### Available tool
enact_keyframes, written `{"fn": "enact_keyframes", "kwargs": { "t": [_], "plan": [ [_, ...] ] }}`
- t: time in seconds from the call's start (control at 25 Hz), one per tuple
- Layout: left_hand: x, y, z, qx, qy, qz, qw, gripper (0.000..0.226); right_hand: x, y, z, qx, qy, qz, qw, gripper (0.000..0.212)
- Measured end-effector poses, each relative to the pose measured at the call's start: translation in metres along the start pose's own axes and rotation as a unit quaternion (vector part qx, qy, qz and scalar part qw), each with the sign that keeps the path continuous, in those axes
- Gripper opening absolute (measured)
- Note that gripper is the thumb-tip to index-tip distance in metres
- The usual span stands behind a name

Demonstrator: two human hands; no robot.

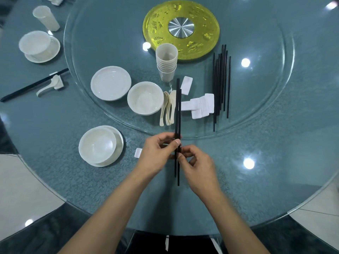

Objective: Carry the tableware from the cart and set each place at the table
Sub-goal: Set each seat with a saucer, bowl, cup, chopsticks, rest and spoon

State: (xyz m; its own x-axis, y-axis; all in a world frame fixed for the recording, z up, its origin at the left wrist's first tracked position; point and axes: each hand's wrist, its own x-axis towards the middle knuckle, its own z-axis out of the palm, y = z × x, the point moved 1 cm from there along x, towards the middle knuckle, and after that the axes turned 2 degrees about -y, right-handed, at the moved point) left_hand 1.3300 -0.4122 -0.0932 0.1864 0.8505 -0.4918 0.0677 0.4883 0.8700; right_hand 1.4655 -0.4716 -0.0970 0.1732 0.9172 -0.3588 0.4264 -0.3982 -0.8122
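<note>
Step in hand: a pair of black chopsticks (178,125) is being evened up over the near edge of the table (256,189) — judged the lead-in to laying them at the nearest place.
Left hand (157,154): fingers closed on the pair, thumb pressed across it.
Right hand (197,165): fingertips pinched on the same sticks just below the left.
How it is best done: the two ends should be brought level, then the pair set down on the small white rest (138,153) beside the near bowl (97,145), tips pointing inward.
Risk: the sticks are thin and smooth, so a slack pinch may let one slide out of line.
Near place: bowl seated in a saucer (117,153); nothing is seen inside it.
Glass turntable (266,110): supplies held here — a plate stack (111,83), a bowl (145,98), nested cups (166,61), spoons (167,109), white rests (201,105) and spare chopsticks (221,83).
Cups and bowls: all appear empty.
Far-left place: already laid.
</note>
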Motion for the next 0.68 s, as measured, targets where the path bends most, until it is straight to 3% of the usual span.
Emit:
{"fn": "enact_keyframes", "kwargs": {
  "t": [0.12,0.32,0.48,0.68],
  "plan": [
    [-0.004,-0.007,-0.01,0.002,-0.017,0.003,1.0,0.015,-0.001,-0.005,0.004,0.009,0.033,0.019,0.999,0.007],
    [-0.019,-0.017,-0.024,0.031,-0.073,-0.021,0.997,0.016,0.026,-0.03,-0.001,0.134,0.123,0.011,0.983,0.008],
    [-0.03,-0.025,-0.034,0.053,-0.096,-0.037,0.993,0.016,0.054,-0.056,-0.011,0.195,0.144,-0.033,0.97,0.007],
    [-0.038,-0.031,-0.043,0.058,-0.107,-0.047,0.991,0.016,0.054,-0.065,-0.011,0.183,0.125,-0.016,0.975,0.007]
  ]
}}
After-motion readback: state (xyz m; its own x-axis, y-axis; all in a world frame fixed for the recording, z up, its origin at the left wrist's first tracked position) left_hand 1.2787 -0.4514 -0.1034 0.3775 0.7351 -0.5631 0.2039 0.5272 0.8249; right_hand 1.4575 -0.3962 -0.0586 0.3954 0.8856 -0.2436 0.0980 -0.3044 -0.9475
